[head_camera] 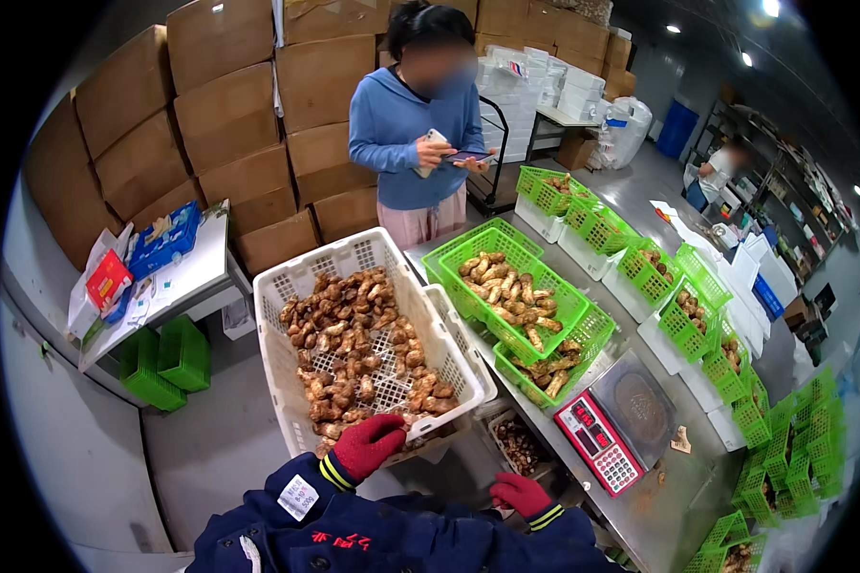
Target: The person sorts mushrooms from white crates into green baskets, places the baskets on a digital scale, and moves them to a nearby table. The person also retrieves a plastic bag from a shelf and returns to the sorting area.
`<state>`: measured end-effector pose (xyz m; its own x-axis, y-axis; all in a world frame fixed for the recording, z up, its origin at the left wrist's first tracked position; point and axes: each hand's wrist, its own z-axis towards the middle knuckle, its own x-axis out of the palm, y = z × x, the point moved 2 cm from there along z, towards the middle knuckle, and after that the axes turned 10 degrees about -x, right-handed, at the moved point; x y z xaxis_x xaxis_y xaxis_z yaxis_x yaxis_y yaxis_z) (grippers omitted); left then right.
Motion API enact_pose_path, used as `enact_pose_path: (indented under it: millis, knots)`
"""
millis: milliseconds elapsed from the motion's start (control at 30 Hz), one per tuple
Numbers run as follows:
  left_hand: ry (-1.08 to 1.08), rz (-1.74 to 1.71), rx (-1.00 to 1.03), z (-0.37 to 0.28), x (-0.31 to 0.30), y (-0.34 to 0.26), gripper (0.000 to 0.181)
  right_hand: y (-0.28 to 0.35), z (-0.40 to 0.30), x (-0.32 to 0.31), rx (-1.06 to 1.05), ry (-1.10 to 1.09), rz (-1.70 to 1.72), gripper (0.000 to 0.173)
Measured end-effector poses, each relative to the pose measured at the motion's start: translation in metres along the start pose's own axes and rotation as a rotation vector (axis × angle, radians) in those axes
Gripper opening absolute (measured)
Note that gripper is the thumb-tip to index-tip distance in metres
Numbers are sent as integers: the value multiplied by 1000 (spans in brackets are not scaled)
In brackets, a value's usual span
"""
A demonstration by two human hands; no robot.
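My left hand [370, 445], in a red knit glove, reaches over the near rim of a large white plastic crate [272, 351]. Brown-capped mushrooms [358, 297], matsutake by their look, cover much of its slatted floor. Whether those fingers grip anything is hidden. My right hand [522, 494], gloved alike, is low beside the near edge of the metal table [659, 512], its fingers partly curled; what lies under them is unclear. Across from it on the table sits a red digital scale [602, 448] with a bare metal pan [634, 397].
Stacked green baskets [473, 297] of mushrooms stand behind the scale. More green baskets [695, 336] line the table's far side. A person in a blue hoodie [419, 107] holds phones opposite me. Another crate [519, 440] of mushrooms is below the table. Cardboard boxes [229, 114] rise behind.
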<state>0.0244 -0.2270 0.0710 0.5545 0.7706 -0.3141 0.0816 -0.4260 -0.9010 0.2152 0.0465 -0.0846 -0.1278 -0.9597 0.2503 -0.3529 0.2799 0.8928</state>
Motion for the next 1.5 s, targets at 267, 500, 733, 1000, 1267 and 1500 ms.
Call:
enact_pose_path:
  millis: [267,500,733,1000,1267,1500]
  knots:
    - [13,-278,-12,0,-18,50,25,4,11,73,-49,-61,-155,43]
    - [26,-235,111,-4,1,39,24,28,-7,88,-165,-42,-215,37]
    - [529,-43,194,-19,90,-26,37,154,-41,107,-682,-230,-33,28]
    - [639,-217,554,-18,147,-32,28,206,-37,107,-942,266,626,54]
    - [598,-426,183,-48,120,-56,24,215,-32,125,-1005,390,775,57]
    - [484,-19,555,-37,119,-39,12,208,-18,136,-785,363,916,56]
